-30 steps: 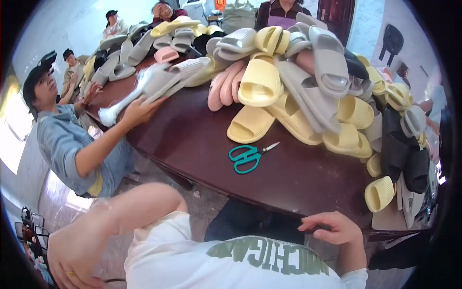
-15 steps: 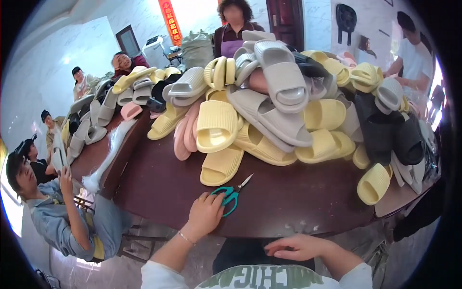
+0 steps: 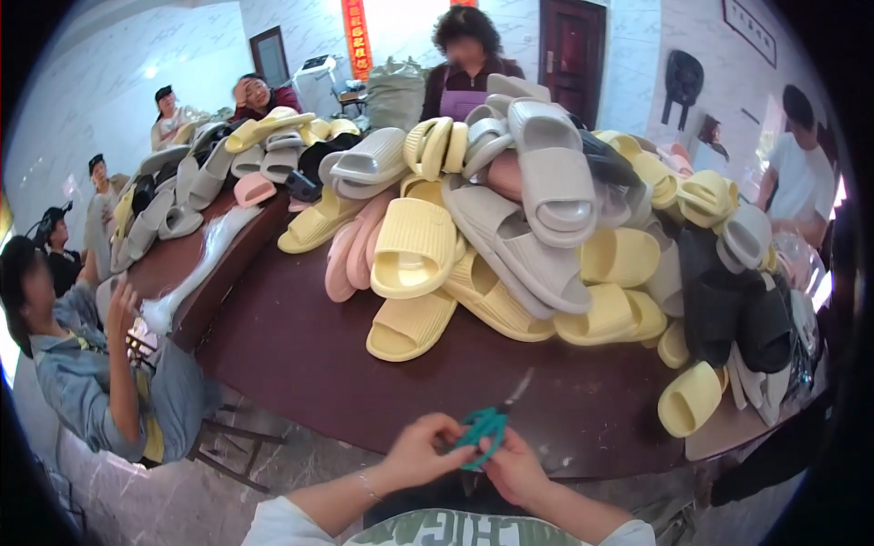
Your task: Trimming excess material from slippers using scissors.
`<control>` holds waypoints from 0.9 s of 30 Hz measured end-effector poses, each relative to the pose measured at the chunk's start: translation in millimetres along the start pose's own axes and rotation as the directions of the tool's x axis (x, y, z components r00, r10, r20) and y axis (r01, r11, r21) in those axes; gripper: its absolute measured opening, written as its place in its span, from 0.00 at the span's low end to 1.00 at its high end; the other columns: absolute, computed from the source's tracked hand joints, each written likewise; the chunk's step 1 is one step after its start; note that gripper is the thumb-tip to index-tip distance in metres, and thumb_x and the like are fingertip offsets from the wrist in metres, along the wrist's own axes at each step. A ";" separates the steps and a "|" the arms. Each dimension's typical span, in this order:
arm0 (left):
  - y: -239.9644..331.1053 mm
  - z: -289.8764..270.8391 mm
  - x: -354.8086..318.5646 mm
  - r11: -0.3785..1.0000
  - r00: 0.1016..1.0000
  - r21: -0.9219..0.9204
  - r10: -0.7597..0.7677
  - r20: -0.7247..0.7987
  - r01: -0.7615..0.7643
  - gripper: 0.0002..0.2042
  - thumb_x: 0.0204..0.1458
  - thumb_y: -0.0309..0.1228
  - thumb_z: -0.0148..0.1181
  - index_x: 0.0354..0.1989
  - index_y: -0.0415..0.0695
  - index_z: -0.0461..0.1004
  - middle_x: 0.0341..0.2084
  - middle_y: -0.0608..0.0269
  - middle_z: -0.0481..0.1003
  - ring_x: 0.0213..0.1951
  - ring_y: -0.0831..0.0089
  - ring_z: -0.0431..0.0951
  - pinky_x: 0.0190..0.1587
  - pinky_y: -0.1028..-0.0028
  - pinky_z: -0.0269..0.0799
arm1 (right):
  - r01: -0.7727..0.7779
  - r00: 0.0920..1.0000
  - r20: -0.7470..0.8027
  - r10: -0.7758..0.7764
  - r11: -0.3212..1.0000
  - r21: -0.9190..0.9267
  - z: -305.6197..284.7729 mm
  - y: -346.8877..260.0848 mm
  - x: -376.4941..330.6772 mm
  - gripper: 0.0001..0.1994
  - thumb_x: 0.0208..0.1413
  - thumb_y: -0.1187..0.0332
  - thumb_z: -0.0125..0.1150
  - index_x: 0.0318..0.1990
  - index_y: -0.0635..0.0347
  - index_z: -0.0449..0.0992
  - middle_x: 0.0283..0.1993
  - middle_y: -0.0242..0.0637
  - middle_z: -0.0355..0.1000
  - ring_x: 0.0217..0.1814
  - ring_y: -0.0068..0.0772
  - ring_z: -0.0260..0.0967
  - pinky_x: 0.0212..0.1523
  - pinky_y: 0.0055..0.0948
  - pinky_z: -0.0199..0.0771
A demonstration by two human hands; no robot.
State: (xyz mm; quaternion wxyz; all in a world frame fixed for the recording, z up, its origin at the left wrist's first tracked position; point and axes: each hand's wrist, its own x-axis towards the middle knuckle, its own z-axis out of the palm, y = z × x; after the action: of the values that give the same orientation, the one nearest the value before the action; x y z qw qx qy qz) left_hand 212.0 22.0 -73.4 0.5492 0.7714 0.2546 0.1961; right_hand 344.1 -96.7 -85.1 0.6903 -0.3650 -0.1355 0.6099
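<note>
With the fingers of your left hand [image 3: 423, 454] and right hand [image 3: 515, 468] gripping teal-handled scissors [image 3: 484, 426] above the near desk [image 3: 319, 391] edge, blade toward piled slippers [image 3: 596, 314], a loosened hold could drop them.

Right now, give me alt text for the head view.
The person's left hand and right hand hold teal-handled scissors at the near edge of a dark red table, blades pointing away. Beyond lies a heap of yellow, grey, pink and black slippers, with other people around.
</note>
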 end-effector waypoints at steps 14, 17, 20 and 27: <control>-2.8 -179.4 167.9 0.505 0.607 0.852 0.636 -0.477 0.141 0.23 0.47 0.37 0.57 0.51 0.43 0.64 0.47 0.44 0.66 0.48 0.47 0.67 0.50 0.57 0.64 | 0.100 0.938 0.031 -0.345 0.186 -0.977 -61.9 -80.0 -0.4 0.20 0.41 0.69 0.67 0.43 0.66 0.71 0.31 0.37 0.73 0.32 0.25 0.70 0.32 0.24 0.71; -8.4 -181.8 198.4 0.505 0.730 0.835 0.482 -0.484 0.220 0.26 0.49 0.43 0.54 0.56 0.46 0.61 0.50 0.42 0.64 0.49 0.44 0.67 0.51 0.55 0.65 | 0.207 0.916 0.093 -0.389 0.264 -0.942 -59.8 -75.2 7.2 0.21 0.39 0.69 0.68 0.43 0.66 0.71 0.32 0.38 0.73 0.32 0.24 0.70 0.32 0.23 0.70; -5.3 -189.3 204.5 0.439 0.833 0.858 0.343 -0.434 0.266 0.27 0.49 0.46 0.52 0.57 0.48 0.60 0.50 0.44 0.64 0.50 0.44 0.67 0.50 0.55 0.66 | 0.299 0.909 0.233 -0.346 0.150 -0.942 -49.6 -75.1 3.0 0.19 0.41 0.76 0.64 0.44 0.64 0.70 0.33 0.33 0.73 0.32 0.19 0.68 0.31 0.20 0.69; -0.3 -207.8 184.8 0.510 0.832 0.802 0.261 -0.489 0.312 0.25 0.49 0.45 0.54 0.54 0.47 0.64 0.50 0.48 0.66 0.47 0.47 0.70 0.46 0.59 0.69 | 0.248 0.929 0.130 -0.347 0.323 -0.913 -76.4 -66.4 4.0 0.19 0.41 0.76 0.64 0.44 0.63 0.70 0.32 0.30 0.73 0.31 0.17 0.68 0.30 0.18 0.67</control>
State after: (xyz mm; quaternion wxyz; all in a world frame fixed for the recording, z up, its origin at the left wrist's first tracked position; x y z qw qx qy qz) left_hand 237.6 289.8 -3.1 -0.0021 0.8431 0.4765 0.2493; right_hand 442.6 -118.2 -95.0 0.4767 -0.6800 -0.4830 0.2775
